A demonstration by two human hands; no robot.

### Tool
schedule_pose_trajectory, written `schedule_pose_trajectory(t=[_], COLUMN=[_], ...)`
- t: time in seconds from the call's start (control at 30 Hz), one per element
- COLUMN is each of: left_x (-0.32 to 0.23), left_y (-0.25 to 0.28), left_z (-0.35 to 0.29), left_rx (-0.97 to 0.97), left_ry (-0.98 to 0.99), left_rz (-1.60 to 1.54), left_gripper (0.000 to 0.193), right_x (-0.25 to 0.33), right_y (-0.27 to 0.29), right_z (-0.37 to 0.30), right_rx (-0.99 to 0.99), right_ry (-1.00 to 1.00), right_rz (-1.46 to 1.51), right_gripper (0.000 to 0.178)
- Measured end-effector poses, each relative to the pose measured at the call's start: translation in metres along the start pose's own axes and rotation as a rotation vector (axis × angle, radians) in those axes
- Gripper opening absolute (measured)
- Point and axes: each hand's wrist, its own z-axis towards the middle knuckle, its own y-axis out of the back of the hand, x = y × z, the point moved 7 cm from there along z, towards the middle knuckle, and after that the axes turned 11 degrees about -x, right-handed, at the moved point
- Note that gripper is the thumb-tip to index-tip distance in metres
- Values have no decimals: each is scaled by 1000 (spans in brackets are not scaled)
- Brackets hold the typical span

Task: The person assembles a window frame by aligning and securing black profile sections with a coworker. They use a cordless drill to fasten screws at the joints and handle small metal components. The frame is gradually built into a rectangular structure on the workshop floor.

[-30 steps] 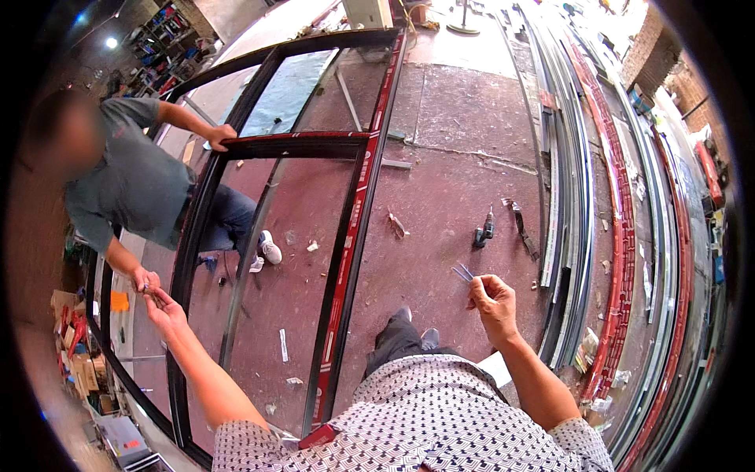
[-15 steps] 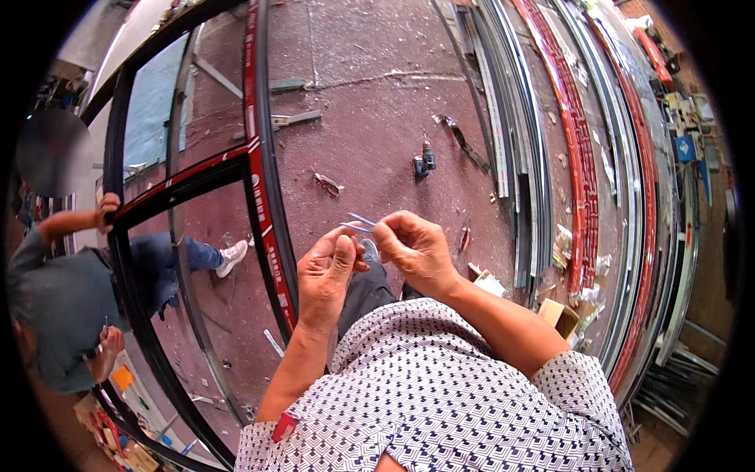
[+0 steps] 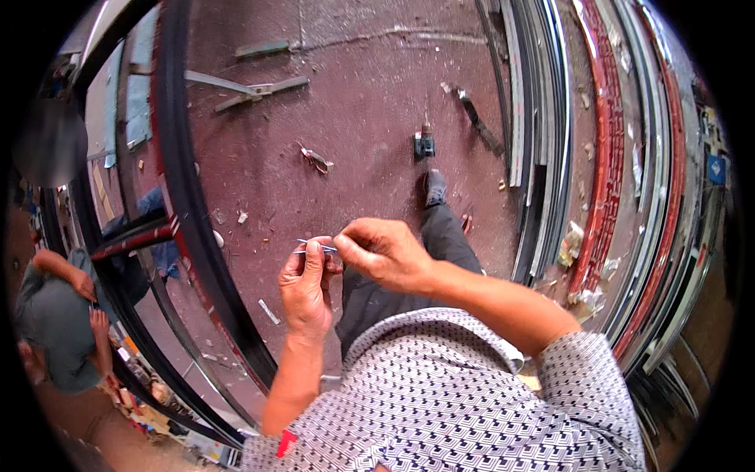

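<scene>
Thin bluish-white sticks point(image 3: 321, 249), too small to tell their exact kind, lie between my two hands in front of my body. My left hand point(image 3: 307, 293) pinches them between thumb and fingers. My right hand point(image 3: 383, 250) comes in from the right, its fingers closed at their other end. Beyond the hands, red-handled pliers point(image 3: 317, 160) lie on the floor. Farther off and to the right is a dark power drill point(image 3: 425, 145), its bit pointing away from me.
On the left stands a large black metal frame point(image 3: 182, 141); a co-worker in a grey shirt point(image 3: 59, 322) is behind it. Long metal profiles point(image 3: 543, 118) and red-wrapped bars point(image 3: 604, 157) line the right. A hinged metal piece point(image 3: 259, 93) and a dark strip point(image 3: 478, 124) lie on the floor.
My view has shifted, and one foot now shows stepped forward by the drill. The frame appears farther left. The co-worker's raised hand has left the frame's bar; both their hands are together.
</scene>
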Motion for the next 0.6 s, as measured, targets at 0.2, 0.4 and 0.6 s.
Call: schedule_pose_trajectory(t=[0.2,0.4,0.6], left_x=[110,183,263], left_y=[-8,-17,0], left_z=[31,69,114], left_rx=[-259,-159,-186], left_ry=[182,344,497], left_rz=[180,426,369], left_gripper=[23,32,36], right_x=[-164,-339,-443], right_y=[159,284,295], right_z=[97,188,272], right_rx=[-243,-400,-585], right_ry=[-118,-392,-702], right_rz=[-667,-1054,-974], right_gripper=[42,72,92])
